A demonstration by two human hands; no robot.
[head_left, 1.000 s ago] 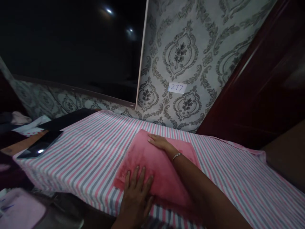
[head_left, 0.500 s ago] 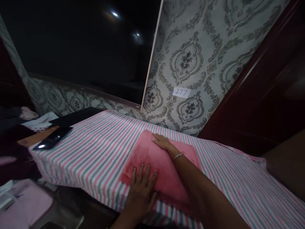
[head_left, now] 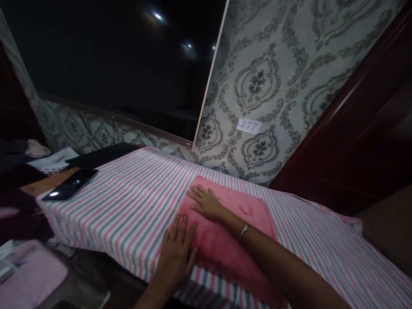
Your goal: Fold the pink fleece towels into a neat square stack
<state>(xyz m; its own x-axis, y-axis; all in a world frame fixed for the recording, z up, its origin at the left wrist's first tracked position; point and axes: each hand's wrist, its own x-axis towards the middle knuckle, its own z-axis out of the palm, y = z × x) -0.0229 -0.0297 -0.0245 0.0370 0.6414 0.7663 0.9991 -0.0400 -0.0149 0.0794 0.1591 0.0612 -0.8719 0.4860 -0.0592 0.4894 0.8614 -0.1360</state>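
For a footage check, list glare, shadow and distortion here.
Head view: bright spots glare on the black screen and the phone; head view: the dark red panel at right sinks into shadow; head view: the screen's edges slant, perhaps wide-angle distortion; head view: dim light, yet the left hand and right hand show distinct fingers on the pink cloth.

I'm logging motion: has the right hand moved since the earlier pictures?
Yes: the right hand has shifted left and down relative to the 277 label.
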